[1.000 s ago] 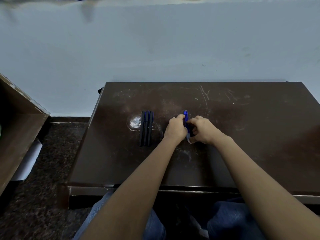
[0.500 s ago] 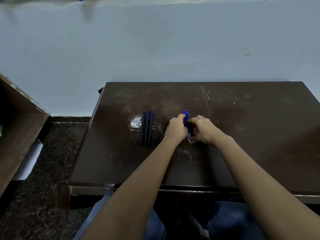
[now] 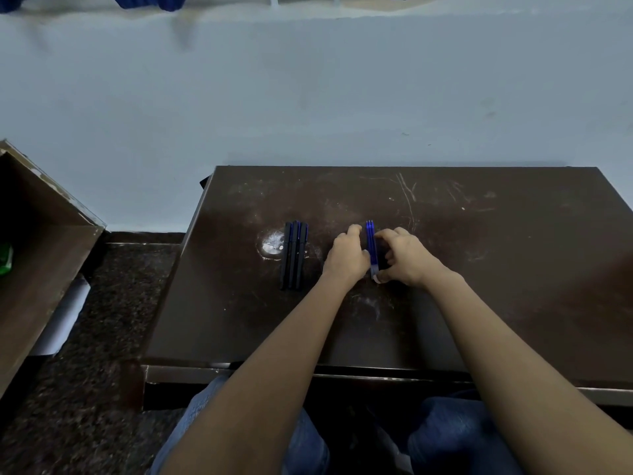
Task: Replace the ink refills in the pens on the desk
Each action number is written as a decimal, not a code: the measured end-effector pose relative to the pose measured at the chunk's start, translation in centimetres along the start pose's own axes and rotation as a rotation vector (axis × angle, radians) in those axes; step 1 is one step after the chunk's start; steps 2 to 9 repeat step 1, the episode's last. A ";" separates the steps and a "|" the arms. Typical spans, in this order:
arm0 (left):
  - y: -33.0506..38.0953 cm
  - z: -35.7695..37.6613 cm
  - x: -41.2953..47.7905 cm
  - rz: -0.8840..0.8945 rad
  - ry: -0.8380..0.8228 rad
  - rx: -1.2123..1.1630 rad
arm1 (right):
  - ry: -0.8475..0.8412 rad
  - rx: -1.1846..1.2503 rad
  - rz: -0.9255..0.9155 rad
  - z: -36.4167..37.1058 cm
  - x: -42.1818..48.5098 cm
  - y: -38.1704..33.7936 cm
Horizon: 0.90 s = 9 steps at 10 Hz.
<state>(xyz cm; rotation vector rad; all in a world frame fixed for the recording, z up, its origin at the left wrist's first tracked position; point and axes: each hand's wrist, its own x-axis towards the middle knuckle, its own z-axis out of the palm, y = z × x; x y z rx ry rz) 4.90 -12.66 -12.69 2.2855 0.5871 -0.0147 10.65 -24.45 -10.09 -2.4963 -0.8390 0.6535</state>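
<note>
Starting at your far left, a brown cardboard box (image 3: 41, 241) stands open on the dark speckled floor (image 3: 113, 303), well apart from the dark brown surface (image 3: 496, 269). On that surface, left of your hands, a worn pale patch (image 3: 272, 244) shows just beside a tight row of dark pens (image 3: 294, 255), which lie side by side, touching one another and pointing away from you. Next comes your left hand (image 3: 347, 257), its fingers curled and pressed against the left side of the bundle of blue refills (image 3: 371, 243). That bundle sits between both hands near the middle of the surface, its tips pointing away from you and its pale near end showing low between your hands. Your right hand (image 3: 406, 257) closes in from the other side, fingers bent around the refills with the thumb at their near end. Whether the bundle rests on the surface or is lifted, you cannot tell from here.
</note>
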 end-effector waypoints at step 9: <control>0.1 -1.1 -0.7 0.028 0.066 0.046 | 0.067 0.016 -0.013 -0.1 -0.6 -0.3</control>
